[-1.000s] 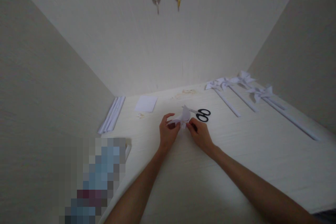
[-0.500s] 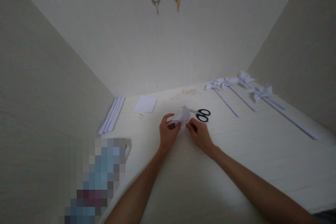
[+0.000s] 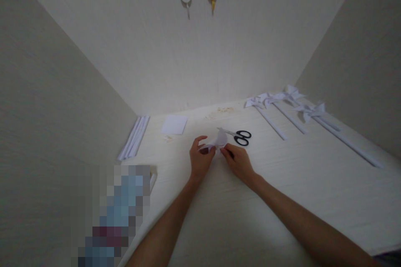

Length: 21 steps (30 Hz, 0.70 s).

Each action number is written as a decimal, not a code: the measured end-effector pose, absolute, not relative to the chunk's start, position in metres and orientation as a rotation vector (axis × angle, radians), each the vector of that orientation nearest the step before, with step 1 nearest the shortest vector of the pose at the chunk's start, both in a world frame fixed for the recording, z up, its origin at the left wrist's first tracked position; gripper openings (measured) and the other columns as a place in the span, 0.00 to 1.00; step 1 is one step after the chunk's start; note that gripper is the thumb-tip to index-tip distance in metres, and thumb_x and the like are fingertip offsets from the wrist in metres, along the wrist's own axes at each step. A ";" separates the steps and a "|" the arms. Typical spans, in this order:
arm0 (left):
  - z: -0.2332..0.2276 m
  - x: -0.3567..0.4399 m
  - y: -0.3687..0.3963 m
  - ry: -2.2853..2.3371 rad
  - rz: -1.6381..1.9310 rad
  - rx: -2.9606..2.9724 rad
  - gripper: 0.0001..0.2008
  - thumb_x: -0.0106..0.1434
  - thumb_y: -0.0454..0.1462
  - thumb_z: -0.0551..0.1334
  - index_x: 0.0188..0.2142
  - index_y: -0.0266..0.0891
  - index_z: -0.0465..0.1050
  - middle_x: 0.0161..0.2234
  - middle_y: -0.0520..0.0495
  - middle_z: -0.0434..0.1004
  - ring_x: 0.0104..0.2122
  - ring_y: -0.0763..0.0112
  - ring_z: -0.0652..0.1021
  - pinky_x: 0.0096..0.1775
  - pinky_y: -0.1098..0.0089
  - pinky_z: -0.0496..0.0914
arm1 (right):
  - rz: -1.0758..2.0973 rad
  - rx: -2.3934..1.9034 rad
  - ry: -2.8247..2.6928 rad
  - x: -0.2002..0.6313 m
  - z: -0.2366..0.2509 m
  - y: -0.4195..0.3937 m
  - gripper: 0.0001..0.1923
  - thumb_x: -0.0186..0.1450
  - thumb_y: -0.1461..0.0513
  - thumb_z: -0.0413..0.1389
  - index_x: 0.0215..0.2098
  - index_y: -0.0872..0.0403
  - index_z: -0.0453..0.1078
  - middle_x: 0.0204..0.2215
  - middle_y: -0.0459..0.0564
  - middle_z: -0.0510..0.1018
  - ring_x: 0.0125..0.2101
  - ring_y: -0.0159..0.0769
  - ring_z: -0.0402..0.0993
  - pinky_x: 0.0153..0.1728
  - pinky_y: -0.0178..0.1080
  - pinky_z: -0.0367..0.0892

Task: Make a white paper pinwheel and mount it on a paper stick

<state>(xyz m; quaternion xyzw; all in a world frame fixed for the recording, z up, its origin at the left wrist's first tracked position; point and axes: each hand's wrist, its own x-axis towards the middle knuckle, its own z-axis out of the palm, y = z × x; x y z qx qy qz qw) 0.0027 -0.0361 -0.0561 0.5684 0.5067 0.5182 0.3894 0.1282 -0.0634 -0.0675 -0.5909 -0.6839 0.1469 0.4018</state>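
Note:
A folded white paper pinwheel (image 3: 221,137) is held between my hands, one blade standing up. My left hand (image 3: 201,162) grips it from the left, thumb pressed near its middle and index finger curved above. On the other side, my right hand (image 3: 238,161) is closed, its thumb and index finger pinching at the pinwheel's near right part. Whether a small fastener sits between those fingertips I cannot make out. Just beyond my right hand lie scissors (image 3: 242,137) with black handles, their blade tips partly behind the upright blade.
Several finished pinwheels on paper sticks (image 3: 272,119) lie at the right. A square paper sheet (image 3: 174,125) and rolled paper sticks (image 3: 134,137) are at the left. Small pale bits (image 3: 224,110) lie near the back wall. A pixelated area covers the lower left.
My right fingertips have shifted slightly left, closer against the pinwheel's middle. My left hand keeps its grip, and the things on the table stay put.

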 end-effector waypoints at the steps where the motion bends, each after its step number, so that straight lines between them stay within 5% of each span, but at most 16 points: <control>1: -0.056 0.003 -0.036 1.287 1.323 1.442 0.18 0.45 0.33 0.62 0.38 0.38 0.63 0.19 0.55 0.70 0.19 0.75 0.73 0.22 0.78 0.67 | 0.370 -1.491 -1.725 0.128 -0.068 -0.063 0.12 0.60 0.60 0.47 0.20 0.54 0.61 0.16 0.44 0.66 0.19 0.30 0.61 0.21 0.32 0.53; 14: -0.058 0.002 -0.036 1.281 1.345 1.476 0.18 0.45 0.33 0.62 0.38 0.38 0.64 0.19 0.55 0.70 0.19 0.76 0.72 0.21 0.77 0.67 | 0.367 -1.530 -1.754 0.129 -0.071 -0.061 0.16 0.62 0.58 0.44 0.18 0.54 0.61 0.16 0.46 0.68 0.19 0.31 0.62 0.21 0.32 0.52; 21: -0.056 0.004 -0.038 1.292 1.323 1.486 0.18 0.44 0.31 0.62 0.37 0.39 0.64 0.19 0.55 0.70 0.19 0.76 0.72 0.22 0.77 0.67 | 0.332 -1.723 -1.797 0.124 -0.067 -0.065 0.12 0.64 0.61 0.38 0.29 0.54 0.60 0.19 0.48 0.70 0.19 0.33 0.63 0.19 0.33 0.47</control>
